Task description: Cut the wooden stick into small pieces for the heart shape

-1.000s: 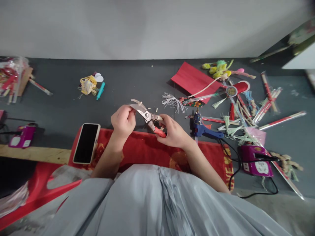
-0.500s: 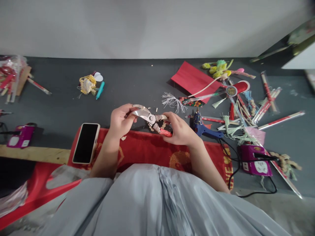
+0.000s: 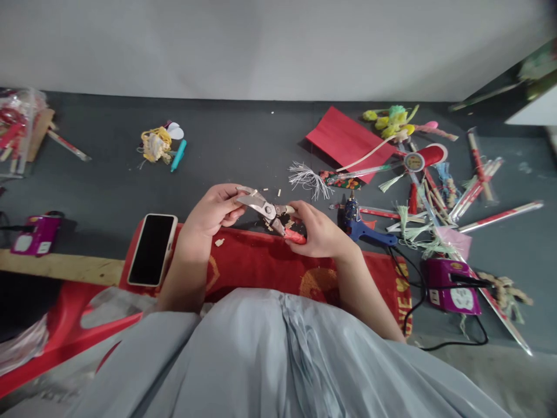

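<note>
My right hand (image 3: 319, 232) is closed round the red handles of metal shears (image 3: 265, 210), whose blades point left. My left hand (image 3: 215, 209) pinches something small and pale at the blade tips; I cannot make out what it is. Both hands hover above the far edge of a red printed cloth (image 3: 261, 267) lying across my lap area. A small pale offcut (image 3: 219, 242) lies on the cloth below my left hand, and more bits (image 3: 278, 192) are scattered on the grey mat (image 3: 108, 186).
A phone (image 3: 152, 248) lies left of my left arm. A blue glue gun (image 3: 363, 226) and a purple socket block (image 3: 452, 287) sit to the right, among tassels, red sticks and a red paper sheet (image 3: 343, 141). A white tassel (image 3: 307, 177) lies beyond the shears.
The shears' blades have come together. My left hand has shifted slightly right to the blade tips, and a pale offcut has dropped onto the red cloth.
</note>
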`<state>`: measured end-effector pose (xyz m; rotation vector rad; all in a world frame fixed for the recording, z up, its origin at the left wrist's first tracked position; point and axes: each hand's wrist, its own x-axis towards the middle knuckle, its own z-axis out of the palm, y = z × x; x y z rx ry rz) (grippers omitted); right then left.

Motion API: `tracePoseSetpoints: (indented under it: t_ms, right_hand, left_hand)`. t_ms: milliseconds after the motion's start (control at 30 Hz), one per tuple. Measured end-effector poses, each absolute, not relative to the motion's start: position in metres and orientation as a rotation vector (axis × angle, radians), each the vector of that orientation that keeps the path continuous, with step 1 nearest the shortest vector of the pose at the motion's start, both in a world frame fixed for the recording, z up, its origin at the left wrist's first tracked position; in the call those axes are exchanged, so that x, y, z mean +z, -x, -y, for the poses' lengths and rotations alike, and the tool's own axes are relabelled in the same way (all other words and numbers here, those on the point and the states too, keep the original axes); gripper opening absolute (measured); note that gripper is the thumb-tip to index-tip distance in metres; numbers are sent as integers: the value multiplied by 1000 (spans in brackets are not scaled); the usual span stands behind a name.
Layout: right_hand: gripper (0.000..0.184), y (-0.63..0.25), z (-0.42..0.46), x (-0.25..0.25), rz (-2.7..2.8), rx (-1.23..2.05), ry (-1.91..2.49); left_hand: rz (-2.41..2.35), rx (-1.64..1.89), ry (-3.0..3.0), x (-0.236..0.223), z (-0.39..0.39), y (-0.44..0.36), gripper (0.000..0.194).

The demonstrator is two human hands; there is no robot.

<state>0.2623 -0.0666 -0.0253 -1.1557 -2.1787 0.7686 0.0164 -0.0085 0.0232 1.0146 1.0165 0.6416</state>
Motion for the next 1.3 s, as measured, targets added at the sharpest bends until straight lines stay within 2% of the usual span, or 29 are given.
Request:
tracePoseSetpoints:
  t_ms: [200, 600, 867, 1100, 1200, 1300]
  right_hand:
    - [58, -262, 67, -25, 2189, 811, 1190]
    - [58, -262, 66, -26, 2184, 841, 1230]
    - [45, -259, 64, -24, 2139, 887, 1356]
    - [40, -257, 65, -23, 2119, 859, 1377]
    - [39, -254, 64, -26, 2070, 830, 1410]
    - [39, -248, 62, -30, 1928, 776, 1514]
  left_hand:
    - [-956, 535, -926, 16, 1, -13, 24]
    - [-1028, 568, -991, 16, 3, -17, 20]
    - [-1014, 653, -1052, 16, 3, -22, 26]
    - [-1080, 708, -1185, 10, 5, -24, 23]
    - [-1296, 851, -1445, 3, 5, -26, 22]
    - [-1559, 1239, -1891, -1, 7, -29, 20]
